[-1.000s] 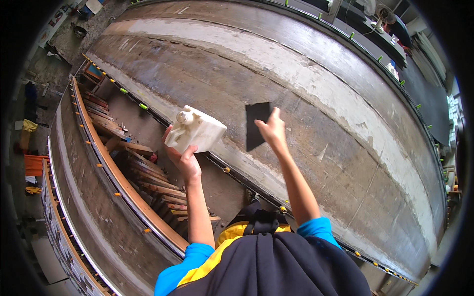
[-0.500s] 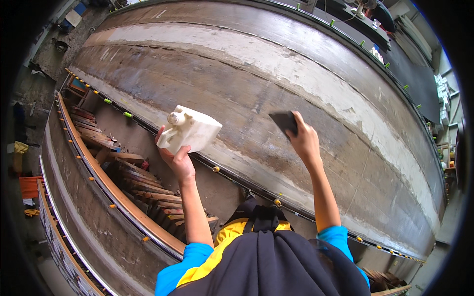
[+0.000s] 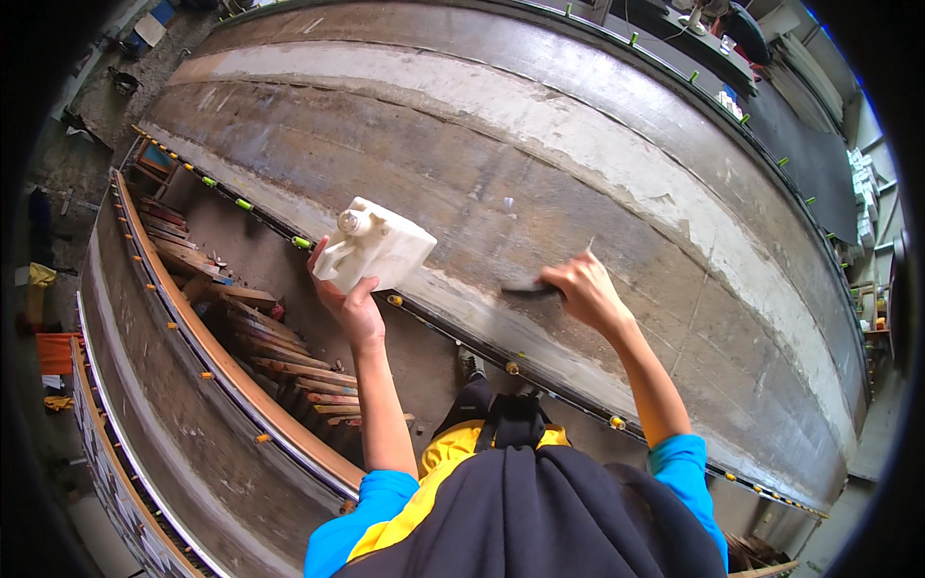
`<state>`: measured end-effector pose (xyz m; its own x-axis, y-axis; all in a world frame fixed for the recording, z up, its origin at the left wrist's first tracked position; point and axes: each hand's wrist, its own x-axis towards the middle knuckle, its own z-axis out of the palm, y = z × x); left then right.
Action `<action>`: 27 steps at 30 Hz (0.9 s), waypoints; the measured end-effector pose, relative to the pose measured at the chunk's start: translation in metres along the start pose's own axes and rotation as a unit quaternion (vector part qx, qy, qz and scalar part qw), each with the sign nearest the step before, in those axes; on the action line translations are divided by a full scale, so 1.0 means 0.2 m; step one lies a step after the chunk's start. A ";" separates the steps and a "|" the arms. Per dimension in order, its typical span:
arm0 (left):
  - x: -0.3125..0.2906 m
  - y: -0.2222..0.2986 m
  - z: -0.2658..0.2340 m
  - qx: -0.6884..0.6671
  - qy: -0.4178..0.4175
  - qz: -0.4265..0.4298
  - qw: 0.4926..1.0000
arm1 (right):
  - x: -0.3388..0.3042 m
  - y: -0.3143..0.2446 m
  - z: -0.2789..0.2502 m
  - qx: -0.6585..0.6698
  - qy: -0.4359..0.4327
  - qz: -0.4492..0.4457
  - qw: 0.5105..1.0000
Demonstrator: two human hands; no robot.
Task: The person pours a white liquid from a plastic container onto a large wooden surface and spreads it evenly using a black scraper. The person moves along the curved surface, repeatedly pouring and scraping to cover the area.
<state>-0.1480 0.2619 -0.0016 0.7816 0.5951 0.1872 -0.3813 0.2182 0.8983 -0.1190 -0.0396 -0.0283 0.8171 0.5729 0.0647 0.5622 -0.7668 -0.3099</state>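
My left hand (image 3: 355, 313) grips a whitish plastic jug (image 3: 393, 252) from below and the side, its thumb along the near edge. The jug is tilted, with its round neck at the upper left, above the near edge of a long worktable (image 3: 385, 144). My right hand (image 3: 590, 292) is closed on a thin black spreader (image 3: 526, 289), seen almost edge-on over the near part of the tabletop. Whether the blade touches the surface, I cannot tell. The tabletop is brown-grey and stained, with a pale band running along it.
Green and orange plugs line the table's near edge, among them a green one (image 3: 302, 243). Left of me stands a second curved table with an orange-brown rim (image 3: 241, 405). Wooden strips (image 3: 289, 361) are stacked between the tables. Black sheets (image 3: 800, 144) lie beyond, at the right.
My right hand has come down and nearer to me, and the spreader has turned from broadside to nearly edge-on. The left hand still holds the jug, almost in place. The view has shifted slightly.
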 end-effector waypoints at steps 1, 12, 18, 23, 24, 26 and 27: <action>-0.02 0.01 0.03 -0.003 -0.003 -0.003 1.000 | 0.07 0.02 -0.01 -0.024 0.003 0.010 1.000; -0.21 0.01 0.11 -0.012 -0.007 -0.001 1.000 | -0.18 0.07 0.03 0.027 0.035 -0.016 0.999; -0.27 0.03 0.12 -0.005 0.015 -0.002 1.000 | 0.03 0.20 -0.08 -0.006 0.077 -0.017 0.997; -0.24 0.03 0.14 0.008 0.005 -0.008 1.000 | 0.55 0.30 0.01 -0.045 0.111 -0.028 0.992; -0.23 0.03 0.13 0.005 0.006 -0.015 1.000 | 0.63 0.31 0.06 -0.025 0.105 -0.025 0.994; -0.20 0.03 0.12 0.013 -0.005 -0.009 1.000 | 0.74 0.28 0.12 0.000 0.139 -0.023 0.990; -0.20 0.03 0.12 0.016 -0.006 -0.011 1.000 | 0.76 0.24 0.13 -0.016 0.139 -0.021 0.990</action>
<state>-0.1699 0.2201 0.0051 0.7956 0.5810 0.1718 -0.3484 0.2067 0.9143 0.0297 0.0184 -0.0590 0.7937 0.5063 0.3372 0.5970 -0.7547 -0.2721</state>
